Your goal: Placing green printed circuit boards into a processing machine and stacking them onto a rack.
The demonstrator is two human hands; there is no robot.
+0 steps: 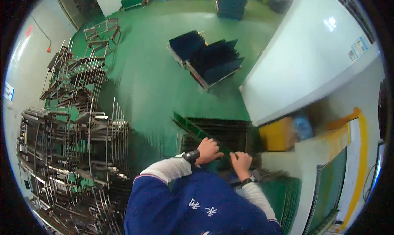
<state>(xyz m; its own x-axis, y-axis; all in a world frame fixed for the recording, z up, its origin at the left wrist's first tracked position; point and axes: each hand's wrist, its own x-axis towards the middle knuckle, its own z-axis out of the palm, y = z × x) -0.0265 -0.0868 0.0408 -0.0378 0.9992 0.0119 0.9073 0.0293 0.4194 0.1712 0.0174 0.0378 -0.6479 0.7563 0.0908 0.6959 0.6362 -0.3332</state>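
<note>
Biggest thing here is the green floor (pixel 143 75), running from the near side right back to the far wall. Next up, a big white cabinet (pixel 305 50) fills the right side, and a tangle of metal racks (pixel 78 142) takes up most of the left. Farther off, around the middle, there's a carrier of dark panels (pixel 219 56), lots of them standing in rows. Nearer, just past the hands, sits another row of dark boards (pixel 230 130), with a yellow box (pixel 274 134) to the right of it. Then the green board (pixel 189 127): it's held up at a slant between both hands, far end pointing left, in front of that nearer row and partly overlapping it. Left hand (pixel 208 150) has its fingers curled in on the near edge, about mid-board. Right hand (pixel 241 163) is pinched closed on the near right end. Smallest bit: a dark watch (pixel 191 156) on the left wrist.
</note>
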